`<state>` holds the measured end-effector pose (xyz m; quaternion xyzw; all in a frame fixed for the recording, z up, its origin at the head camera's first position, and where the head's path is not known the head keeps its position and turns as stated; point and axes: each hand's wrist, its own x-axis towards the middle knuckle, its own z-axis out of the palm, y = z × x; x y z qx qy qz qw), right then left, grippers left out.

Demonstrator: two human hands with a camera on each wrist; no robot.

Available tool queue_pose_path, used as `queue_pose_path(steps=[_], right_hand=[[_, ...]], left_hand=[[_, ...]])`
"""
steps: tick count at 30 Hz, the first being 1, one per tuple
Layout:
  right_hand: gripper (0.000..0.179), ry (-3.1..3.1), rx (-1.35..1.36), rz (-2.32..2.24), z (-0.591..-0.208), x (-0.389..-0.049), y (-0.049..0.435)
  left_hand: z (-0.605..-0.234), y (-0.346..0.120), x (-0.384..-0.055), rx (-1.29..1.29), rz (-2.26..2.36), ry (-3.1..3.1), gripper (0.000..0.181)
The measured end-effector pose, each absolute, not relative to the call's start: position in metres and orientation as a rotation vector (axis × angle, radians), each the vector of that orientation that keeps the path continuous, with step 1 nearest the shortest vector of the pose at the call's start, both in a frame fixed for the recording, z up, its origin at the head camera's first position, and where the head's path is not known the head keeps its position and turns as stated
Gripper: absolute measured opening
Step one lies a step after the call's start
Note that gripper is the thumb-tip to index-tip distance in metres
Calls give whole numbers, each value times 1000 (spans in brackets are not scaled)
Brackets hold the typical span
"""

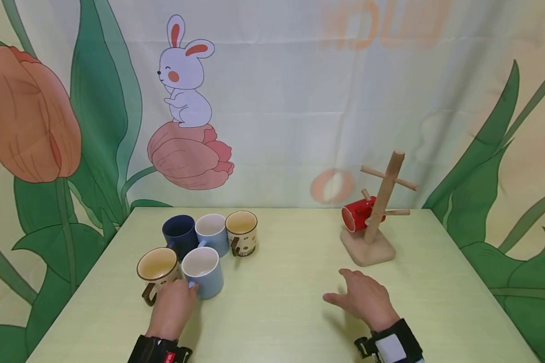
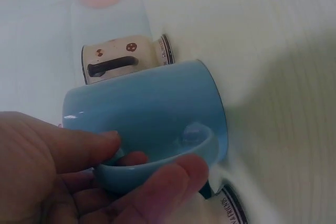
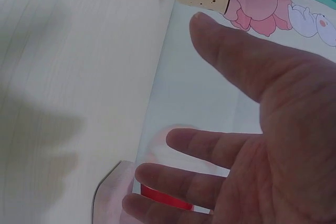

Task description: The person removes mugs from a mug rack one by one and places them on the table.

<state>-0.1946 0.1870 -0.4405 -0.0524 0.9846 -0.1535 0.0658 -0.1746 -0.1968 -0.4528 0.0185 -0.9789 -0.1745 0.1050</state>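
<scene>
My left hand (image 1: 174,308) holds the handle of the front light blue mug (image 1: 205,272), which stands upright on the table. In the left wrist view, thumb and fingers close round that mug's handle (image 2: 157,169). Just left of it is a cream mug with a brown handle (image 1: 156,266). Behind are a dark blue mug (image 1: 179,236), a second light blue mug (image 1: 212,234) and another cream mug (image 1: 242,233). My right hand (image 1: 362,300) hovers above the table with fingers spread, holding nothing. A wooden mug rack (image 1: 381,201) stands beyond it, a red mug (image 1: 357,214) hanging on one peg.
The pale table (image 1: 281,312) reaches back to a printed cloth (image 1: 277,116) with a rabbit and tulips. Pegs (image 1: 407,185) stick out from the rack's post on several sides. The mugs on the left stand close together.
</scene>
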Motion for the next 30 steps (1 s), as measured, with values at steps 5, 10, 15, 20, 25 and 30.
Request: queue_pose_path(steps=[5,10,15,20,25,30], right_hand=[[76,2974,-169,-476,-441,-194,187],[75,2962,-167,-471,-441,-195,186],[75,2946,-150,-479,-442,-195,187],[73,2945,-130,-479,-442,-195,188],[70,2968,-115,-464,-443,-198,192],[69,2980,-41,-474,-444,-207,200]], left_hand=[[-450,-196,-175,58,-538,-2901,29],[-447,-196,-172,106,-523,-2919,30],[-435,-192,-170,168,-450,-2897,37],[-416,-181,-169,205,-388,-2915,45],[-405,-165,-169,88,-355,-2893,41],[-406,-139,-176,-85,-317,-2861,39]])
